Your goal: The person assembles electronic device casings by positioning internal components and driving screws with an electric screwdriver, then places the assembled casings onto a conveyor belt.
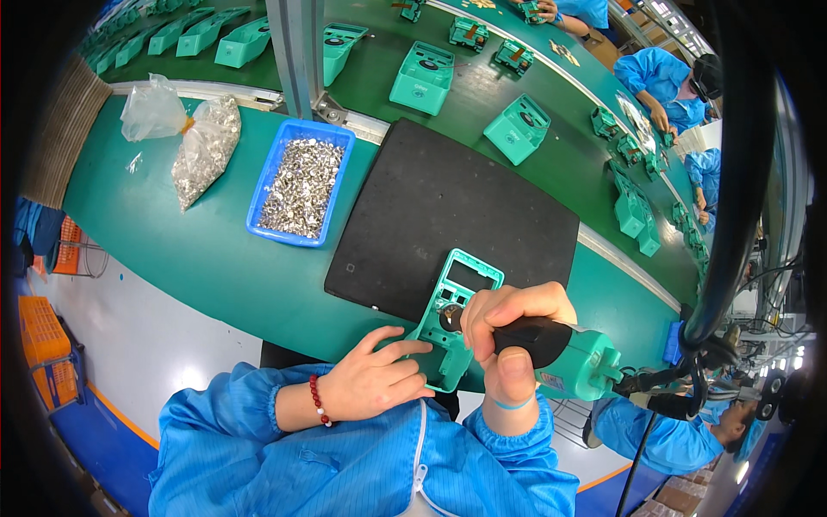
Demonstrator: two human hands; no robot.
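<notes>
My right hand (521, 323) is wrapped round a green and black power screwdriver (581, 362), whose cable end points to the right. The tool's tip is hidden behind my fingers, over a green plastic housing (444, 369). That housing lies with its hollow inside up, partly on the black mat (448, 189) and reaching past its near edge toward me. It has a rectangular window at its far end and a dark round part near the middle. My left hand (375, 379) grips the housing's near left edge with bent fingers.
Left of the mat stands a blue bin (264, 185) of small shiny metal parts, beside a tied clear bag (207, 151) of similar parts. A metal post (297, 60) rises behind. Green housings (424, 77) lie on the conveyor beyond; co-workers (663, 82) sit across it.
</notes>
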